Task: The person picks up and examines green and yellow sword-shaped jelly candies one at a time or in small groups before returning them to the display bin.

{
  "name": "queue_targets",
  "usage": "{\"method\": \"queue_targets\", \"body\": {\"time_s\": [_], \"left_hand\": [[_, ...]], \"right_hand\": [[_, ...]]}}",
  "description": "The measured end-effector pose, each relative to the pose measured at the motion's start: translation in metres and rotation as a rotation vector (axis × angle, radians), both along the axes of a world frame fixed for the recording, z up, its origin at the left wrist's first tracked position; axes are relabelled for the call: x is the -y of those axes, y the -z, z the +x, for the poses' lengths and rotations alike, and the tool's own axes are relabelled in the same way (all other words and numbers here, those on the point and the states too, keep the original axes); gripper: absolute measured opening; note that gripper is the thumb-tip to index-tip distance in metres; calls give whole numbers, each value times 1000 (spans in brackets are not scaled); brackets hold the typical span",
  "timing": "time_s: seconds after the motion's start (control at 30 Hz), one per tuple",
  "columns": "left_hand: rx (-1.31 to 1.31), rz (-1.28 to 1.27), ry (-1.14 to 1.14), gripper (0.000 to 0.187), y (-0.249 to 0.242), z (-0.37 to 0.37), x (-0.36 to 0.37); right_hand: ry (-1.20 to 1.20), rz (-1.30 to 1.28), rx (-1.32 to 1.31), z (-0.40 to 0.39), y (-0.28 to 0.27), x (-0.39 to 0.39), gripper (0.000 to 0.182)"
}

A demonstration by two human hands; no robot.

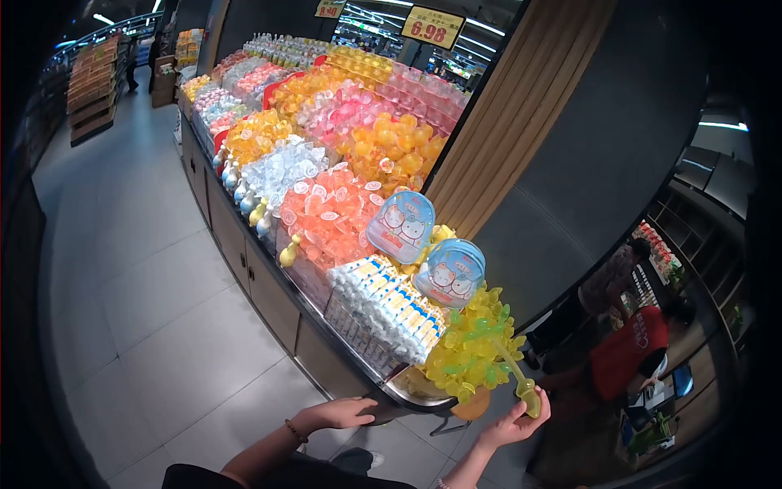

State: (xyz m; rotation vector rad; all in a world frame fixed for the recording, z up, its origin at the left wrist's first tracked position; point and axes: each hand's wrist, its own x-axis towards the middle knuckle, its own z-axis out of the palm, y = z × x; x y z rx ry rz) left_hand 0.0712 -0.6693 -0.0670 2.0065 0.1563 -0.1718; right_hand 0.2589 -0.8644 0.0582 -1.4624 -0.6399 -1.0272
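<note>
My right hand grips a translucent yellow, bulb-shaped container with a long thin neck at the near corner of the display. The neck slants up and left over a pile of yellow-green, lemon-like jelly packs. Close to the counter's front edge, my left hand holds nothing, its fingers stretched out. Left of the yellow-green pile stand tightly packed white, blue and yellow tubes. Two clear-fronted cartoon cat bags, one upper left and one lower right, rest above them.
The long counter runs away to the upper left with coral jelly packs, clear packs and orange ones. A price sign hangs above. On the right, a person in a red vest stands by another counter.
</note>
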Motion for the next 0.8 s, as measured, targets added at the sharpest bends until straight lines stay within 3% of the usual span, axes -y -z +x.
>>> {"method": "queue_targets", "body": {"time_s": [0.03,0.1,0.17,0.27,0.37,0.4,0.53,0.67,0.8], "left_hand": [[18,-34,-53,61,-8,-1,2],[295,-141,-285,63,-15,0,8],[493,96,-447,64,-32,-2,8],[616,261,-215,56,-51,-11,3],[5,-404,152,46,-74,-17,4],[63,-589,115,36,-66,-17,11],[-14,-398,3,33,-60,-11,9],[138,-313,-50,37,-42,-4,8],[236,-229,-163,50,-43,2,14]], "right_hand": [[-85,7,-18,-11,-4,-5,45],[-258,24,-52,-35,-6,-14,48],[-451,-102,-231,-52,4,-24,42],[-651,-165,-527,-70,21,-42,35],[-792,-97,-725,-79,23,-50,36],[-846,-73,-795,-77,15,-51,38],[-1067,-144,-979,-62,8,-48,53],[-1037,-291,-1059,-64,8,-47,60],[-770,-1,-816,-53,-1,-43,56]]}}
